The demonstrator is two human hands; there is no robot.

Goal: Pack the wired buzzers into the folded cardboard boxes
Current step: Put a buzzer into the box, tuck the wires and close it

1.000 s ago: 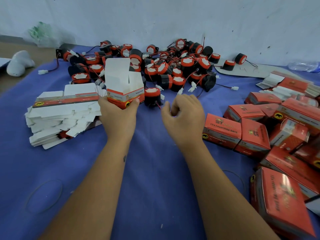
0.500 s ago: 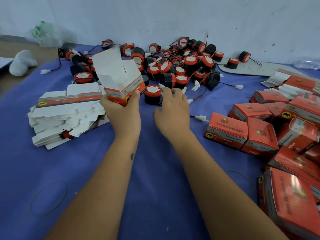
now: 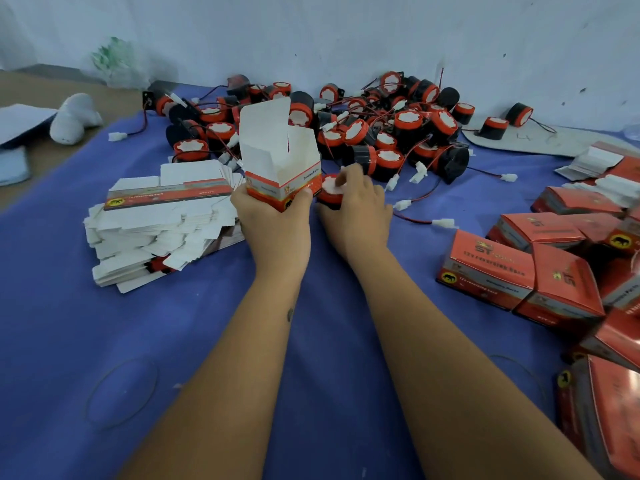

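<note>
At the far left I am seeing a white rounded object (image 3: 74, 117) lying off the blue cloth (image 3: 104, 341), and nearer in, a stack of flat unfolded boxes (image 3: 162, 223) is sitting on that cloth. Just right of the stack, my left hand (image 3: 275, 226) is gripping the lower part of an open cardboard box (image 3: 280, 161), fingers and thumb curled round it, and is holding it upright with its white flaps standing open at the top. Touching that box's right side, a buzzer (image 3: 330, 192) (red rim, white face up) is resting on the cloth, and my right hand (image 3: 356, 211) is closing over it, fingers curled round its top and side. Behind both hands the pile of wired buzzers (image 3: 381, 129) is spreading toward the wall. At the right, closed red boxes (image 3: 519, 268) are lying heaped together.
</note>
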